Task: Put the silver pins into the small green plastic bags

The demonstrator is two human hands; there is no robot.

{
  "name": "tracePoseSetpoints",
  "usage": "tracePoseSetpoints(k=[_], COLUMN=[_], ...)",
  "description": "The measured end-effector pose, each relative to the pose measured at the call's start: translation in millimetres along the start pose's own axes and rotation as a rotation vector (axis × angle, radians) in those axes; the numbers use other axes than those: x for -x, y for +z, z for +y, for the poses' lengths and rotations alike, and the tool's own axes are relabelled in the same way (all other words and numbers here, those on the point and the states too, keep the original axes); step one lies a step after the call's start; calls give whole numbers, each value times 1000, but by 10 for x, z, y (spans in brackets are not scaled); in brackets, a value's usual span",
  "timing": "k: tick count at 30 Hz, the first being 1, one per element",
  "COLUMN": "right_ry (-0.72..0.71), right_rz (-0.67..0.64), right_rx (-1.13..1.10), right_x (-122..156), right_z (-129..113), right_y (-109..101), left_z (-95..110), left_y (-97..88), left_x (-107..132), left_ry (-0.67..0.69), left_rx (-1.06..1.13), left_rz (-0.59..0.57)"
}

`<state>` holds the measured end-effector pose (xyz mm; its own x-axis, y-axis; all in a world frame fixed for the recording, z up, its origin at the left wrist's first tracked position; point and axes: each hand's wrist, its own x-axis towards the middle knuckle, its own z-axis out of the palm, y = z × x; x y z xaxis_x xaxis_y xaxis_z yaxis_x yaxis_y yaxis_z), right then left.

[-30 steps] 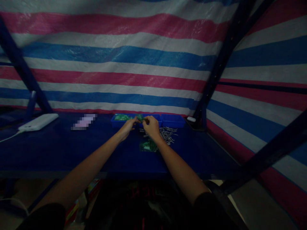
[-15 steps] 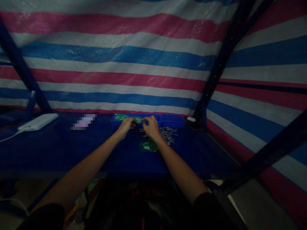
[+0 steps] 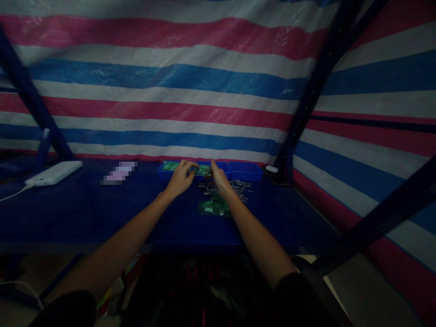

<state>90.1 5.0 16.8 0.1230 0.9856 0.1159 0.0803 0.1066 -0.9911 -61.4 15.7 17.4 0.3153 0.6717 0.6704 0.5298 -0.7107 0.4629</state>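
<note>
Head view: the left hand [image 3: 180, 178] pinches the left end of a small green bag [image 3: 204, 170] between thumb and fingers. The right hand [image 3: 220, 180] is at the bag's right end with its thumb pointing up; whether its fingers are closed on the bag, I cannot tell. The bag is held up between the two hands, in front of the middle blue tray [image 3: 223, 166]. The left tray [image 3: 165, 176], just beside it, has green bags [image 3: 170, 166] in it. The right tray [image 3: 245, 173] stands on the other side of the middle one. A loose pile of thin metal rods [image 3: 242, 186] lies on the blue table [image 3: 119, 222], partly hidden by the right hand. Nearer the person, more green bags [image 3: 211, 208] lie flat, next to the right forearm. Well apart on the left are a white box [image 3: 56, 173] with a cable [image 3: 12, 196] and a blurred pale rectangle [image 3: 120, 173]. A striped sheet [image 3: 163, 109] hangs behind the table.
</note>
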Motion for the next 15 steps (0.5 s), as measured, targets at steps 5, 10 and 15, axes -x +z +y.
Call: tracePoseSetpoints(k=[5, 10, 15], right_ry=[-79, -120, -243], right_rz=[3, 122, 166], right_rx=[-74, -80, -1], right_x=[-14, -43, -45], right_z=[49, 69, 46], right_y=[19, 29, 36], left_z=[-19, -44, -32], left_y=[25, 41, 87], left_x=[1, -1, -17], left_ry=[-13, -20, -210], left_rx=[-11, 2, 282], left_rz=[-65, -104, -143])
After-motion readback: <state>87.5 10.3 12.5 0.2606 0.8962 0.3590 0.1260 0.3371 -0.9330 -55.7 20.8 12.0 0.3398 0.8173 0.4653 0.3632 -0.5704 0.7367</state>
